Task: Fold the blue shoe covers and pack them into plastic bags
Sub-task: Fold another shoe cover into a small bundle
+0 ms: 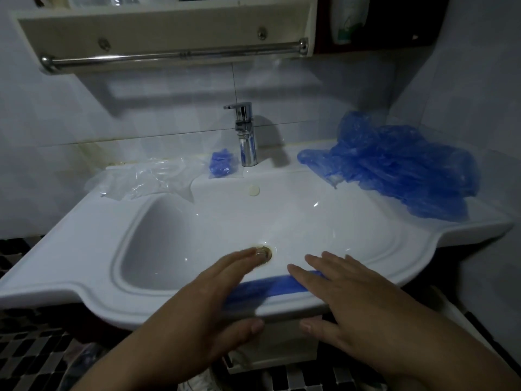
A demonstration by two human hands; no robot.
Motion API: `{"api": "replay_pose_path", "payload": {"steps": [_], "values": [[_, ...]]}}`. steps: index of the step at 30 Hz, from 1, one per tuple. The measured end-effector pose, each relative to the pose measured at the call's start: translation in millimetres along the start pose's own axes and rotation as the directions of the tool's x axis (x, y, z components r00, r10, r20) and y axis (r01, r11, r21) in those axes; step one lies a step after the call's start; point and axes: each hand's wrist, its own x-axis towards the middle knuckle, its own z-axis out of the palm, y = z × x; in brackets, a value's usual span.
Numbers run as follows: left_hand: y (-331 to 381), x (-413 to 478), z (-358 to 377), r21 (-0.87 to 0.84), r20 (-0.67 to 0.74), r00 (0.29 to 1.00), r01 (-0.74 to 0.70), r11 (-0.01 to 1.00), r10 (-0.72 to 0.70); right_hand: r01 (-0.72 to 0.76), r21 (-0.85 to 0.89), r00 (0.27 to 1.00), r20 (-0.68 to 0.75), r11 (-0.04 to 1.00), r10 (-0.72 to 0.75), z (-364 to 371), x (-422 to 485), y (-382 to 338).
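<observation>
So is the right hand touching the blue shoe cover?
Touching. The head view shows the right hand with straight fingers lying flat on the right end of the shoe cover, which lies along the front rim of the sink.

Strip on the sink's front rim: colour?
Blue. The flat blue plastic shoe cover strip shows best in the head view.

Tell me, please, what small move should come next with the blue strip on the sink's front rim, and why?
Probably fold the shoe cover end over end. It lies flattened into a long strip on the sink rim, left hand and right hand open at its ends, seemingly too long for the clear bags.
</observation>
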Motion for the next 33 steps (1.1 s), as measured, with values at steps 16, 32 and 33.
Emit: {"api": "replay_pose_path", "payload": {"steps": [16,32,33], "values": [[16.0,5.5,3.1,0.109,-0.017,0.996,-0.088,0.99,0.09,0.223,0.188,0.89,-0.44,0.957,-0.121,3.6,6.0,-6.0],[15.0,21.1,19.1,-0.043,-0.126,0.991,0.028,0.999,-0.033,0.39,0.247,0.866,-0.426,0.887,-0.263,5.5,2.3,-11.0],[14.7,20.9,19.4,-0.046,-0.129,0.991,0.036,0.998,-0.041,0.399,0.237,0.862,-0.426,0.886,-0.275,6.9,2.5,-13.6]]}}
